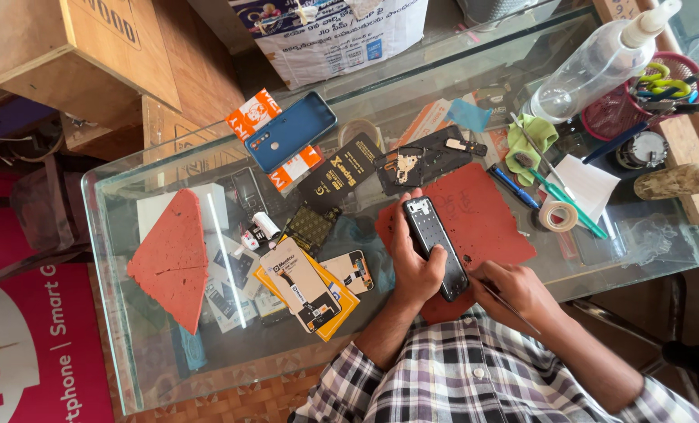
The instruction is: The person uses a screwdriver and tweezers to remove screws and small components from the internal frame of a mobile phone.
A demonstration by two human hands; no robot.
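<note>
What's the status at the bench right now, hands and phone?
Left hand grips the phone. Right hand holds a thin tool at its lower end. Both over the red mat; nothing blocking.

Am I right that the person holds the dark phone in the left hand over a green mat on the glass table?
Not quite: the head view shows the mat is red, not green. The left hand does hold the dark phone over it on the glass table.

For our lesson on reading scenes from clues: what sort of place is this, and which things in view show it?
Probably a phone repair stall. The left hand holds an opened phone over a red work mat, with screwdrivers and packaged phone parts on the glass counter.
</note>
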